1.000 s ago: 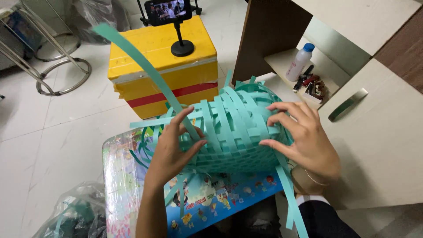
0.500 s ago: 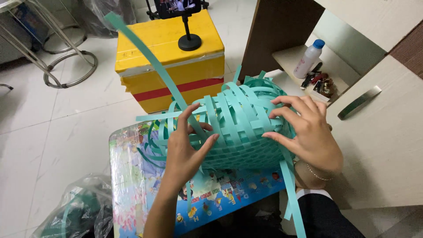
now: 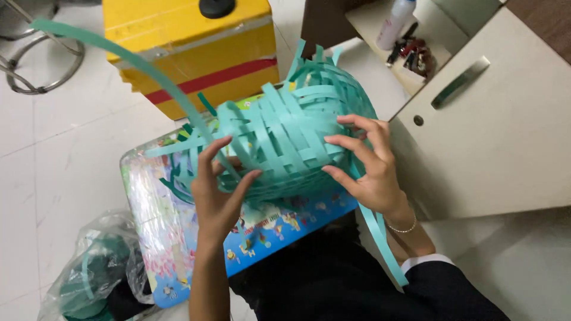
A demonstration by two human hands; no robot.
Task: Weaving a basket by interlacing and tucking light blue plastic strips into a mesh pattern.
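Both hands clasp a half-woven teal strip basket [image 3: 285,142] at the centre of the frame: the left hand [image 3: 217,190] closes its grip on the basket's lower-left side, fingers hooked among the strips, while the right hand [image 3: 369,163] presses spread fingers against the right side, thumb beneath. Loose strip ends bristle from the rim at upper centre. One long teal strip [image 3: 125,56] arcs from the left-hand grip toward the upper left of the frame, and another [image 3: 383,244] trails down past the right wrist, which wears a thin bracelet [image 3: 401,229]. Beneath the basket lies a small worktop [image 3: 160,232] with a colourful cartoon print. Behind it, at upper centre, sits a yellow box [image 3: 196,53] with a red stripe. A white cabinet [image 3: 493,131] with a metal handle fills the right side. A clear plastic bag [image 3: 89,273] holding green material rests on the tiled floor at lower left.
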